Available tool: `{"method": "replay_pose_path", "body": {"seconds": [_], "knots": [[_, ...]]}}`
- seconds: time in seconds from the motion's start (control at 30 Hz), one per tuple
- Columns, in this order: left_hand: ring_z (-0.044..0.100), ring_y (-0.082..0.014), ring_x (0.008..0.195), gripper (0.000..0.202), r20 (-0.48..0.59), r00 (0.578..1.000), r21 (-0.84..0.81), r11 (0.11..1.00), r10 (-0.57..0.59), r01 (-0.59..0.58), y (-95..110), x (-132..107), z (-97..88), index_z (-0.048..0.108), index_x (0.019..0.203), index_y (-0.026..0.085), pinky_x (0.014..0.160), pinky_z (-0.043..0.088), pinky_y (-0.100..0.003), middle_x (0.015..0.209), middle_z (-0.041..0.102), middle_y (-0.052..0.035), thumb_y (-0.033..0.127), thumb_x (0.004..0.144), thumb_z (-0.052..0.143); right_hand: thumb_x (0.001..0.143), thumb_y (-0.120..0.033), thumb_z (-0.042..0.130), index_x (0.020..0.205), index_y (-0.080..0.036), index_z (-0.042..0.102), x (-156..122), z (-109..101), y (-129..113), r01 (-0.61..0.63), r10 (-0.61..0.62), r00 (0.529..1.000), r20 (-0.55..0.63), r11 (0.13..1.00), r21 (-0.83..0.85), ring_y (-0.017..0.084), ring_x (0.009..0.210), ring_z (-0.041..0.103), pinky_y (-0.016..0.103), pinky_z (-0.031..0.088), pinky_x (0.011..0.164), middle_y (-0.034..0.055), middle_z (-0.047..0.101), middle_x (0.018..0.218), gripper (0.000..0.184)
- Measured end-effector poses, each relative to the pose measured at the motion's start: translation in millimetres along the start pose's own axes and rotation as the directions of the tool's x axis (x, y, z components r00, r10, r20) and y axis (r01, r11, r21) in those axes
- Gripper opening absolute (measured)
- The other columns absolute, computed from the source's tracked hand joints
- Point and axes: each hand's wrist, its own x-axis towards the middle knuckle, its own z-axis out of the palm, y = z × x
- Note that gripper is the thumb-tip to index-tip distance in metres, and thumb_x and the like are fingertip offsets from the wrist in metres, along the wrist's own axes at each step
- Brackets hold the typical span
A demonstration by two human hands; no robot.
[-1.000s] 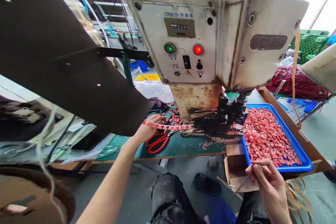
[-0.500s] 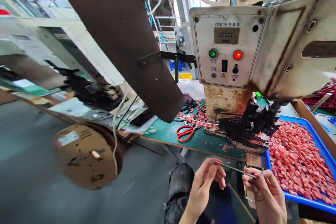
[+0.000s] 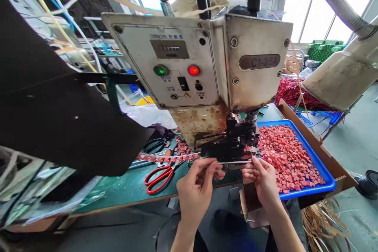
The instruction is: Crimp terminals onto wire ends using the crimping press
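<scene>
A thin, light metal-looking rod or wire point(image 3: 234, 162) spans level between my two hands. My left hand point(image 3: 196, 189) pinches near its left end, fingers curled. My right hand point(image 3: 261, 179) holds the right end between thumb and fingertips, right by the dark tooling point(image 3: 243, 132) of a press machine point(image 3: 193, 63). A small upright pin shows at the right fingertips, too small to make out. Behind my left hand a strip of small red pieces point(image 3: 168, 158) runs into the machine.
A blue tray point(image 3: 327, 187) heaped with small red pieces point(image 3: 286, 157) stands at right, beside a cardboard edge point(image 3: 321, 149). Red-handled scissors point(image 3: 159, 181) lie on the green table point(image 3: 132, 189). A large dark sheet point(image 3: 59, 106) hangs at left. Brown paper strips point(image 3: 321, 224) lie low right.
My view has swung right and closer to the machine. Both hands have risen from below the table edge to the tooling, carrying the rod, which is now level instead of slanting.
</scene>
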Motion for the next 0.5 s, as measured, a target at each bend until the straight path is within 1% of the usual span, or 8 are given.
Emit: {"method": "replay_pose_path", "body": {"seconds": [0.13,0.23,0.3,0.4,0.5], "knots": [[0.071,-0.0150,0.051,0.020,-0.004,0.999,0.032,0.998,0.049,-0.049,2.8,2.7,2.2,0.068,0.085,0.022,0.053,0.060,-0.024,0.064,0.075,0.0013,0.040,0.091,0.065,0.052,-0.051,0.098,0.065,-0.014,0.067,3.3,-1.1,2.1,0.003,-0.003,1.000,0.002,1.000,-0.006,0.014,0.046,0.070,0.017,0.056,0.044,0.0037,0.074,0.059,0.050],[0.071,-0.0149,0.051,0.020,-0.003,0.998,0.060,0.996,0.068,-0.068,3.8,5.1,4.6,0.068,0.085,0.022,0.053,0.060,-0.024,0.064,0.075,0.0014,0.041,0.091,0.064,0.052,-0.051,0.098,0.064,-0.014,0.066,5.4,-1.4,3.0,0.009,-0.009,1.000,-0.013,1.000,-0.018,0.014,0.045,0.069,0.018,0.054,0.042,0.0032,0.072,0.057,0.050],[0.071,-0.0148,0.051,0.020,0.007,0.995,0.080,0.992,0.100,-0.100,7.1,7.0,6.9,0.069,0.085,0.022,0.054,0.061,-0.024,0.063,0.075,0.0022,0.040,0.092,0.063,0.052,-0.052,0.097,0.064,-0.014,0.066,7.2,-1.2,3.7,0.015,-0.016,1.000,-0.024,0.999,-0.037,0.014,0.043,0.067,0.018,0.051,0.039,0.0030,0.071,0.056,0.050],[0.072,-0.0141,0.053,0.017,0.059,0.982,0.110,0.977,0.179,-0.184,17.6,10.7,11.2,0.070,0.087,0.023,0.057,0.060,-0.023,0.063,0.075,0.0035,0.036,0.093,0.061,0.053,-0.053,0.096,0.066,-0.015,0.066,9.6,-1.7,4.9,0.033,-0.035,0.999,-0.033,0.998,-0.053,0.012,0.041,0.063,0.017,0.048,0.037,0.0016,0.069,0.055,0.050],[0.074,-0.0137,0.058,0.019,0.156,0.951,0.164,0.943,0.266,-0.291,30.1,16.6,15.8,0.072,0.091,0.024,0.061,0.060,-0.022,0.065,0.077,0.0035,0.035,0.096,0.058,0.059,-0.052,0.093,0.068,-0.016,0.065,11.6,-4.4,6.1,0.069,-0.070,0.998,-0.008,0.995,-0.073,0.011,0.042,0.061,0.019,0.050,0.039,0.0014,0.069,0.057,0.047]]}}
